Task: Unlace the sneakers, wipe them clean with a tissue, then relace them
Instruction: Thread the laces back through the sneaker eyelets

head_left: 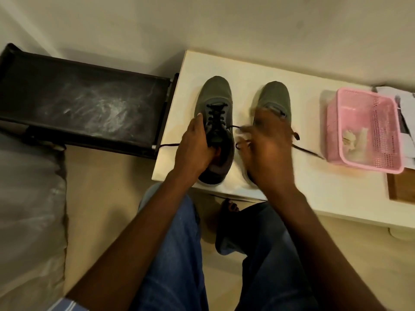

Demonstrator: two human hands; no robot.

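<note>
Two grey sneakers stand side by side on the white bench (292,189). Left hand (197,147) grips the left sneaker (216,95), fingers curled over its collar. Right hand (267,149) blurred above the right sneaker (275,93); finger state indiscernible.

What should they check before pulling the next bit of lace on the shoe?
1. Left shoe held steady: ok. The left hand grips its side and collar.
2. Both shoes on the white table: ok. The right shoe stands beside the left one.
3. Right hand has hold of the lace: cannot tell, the hand is blurred.
4. Loose lace end free of snags: not ok. One end hangs off the table's left edge.
5. Lace state of the right shoe: cannot tell, the hand covers it.
6. Pink basket out of the way: ok, it sits apart on the right.
</note>
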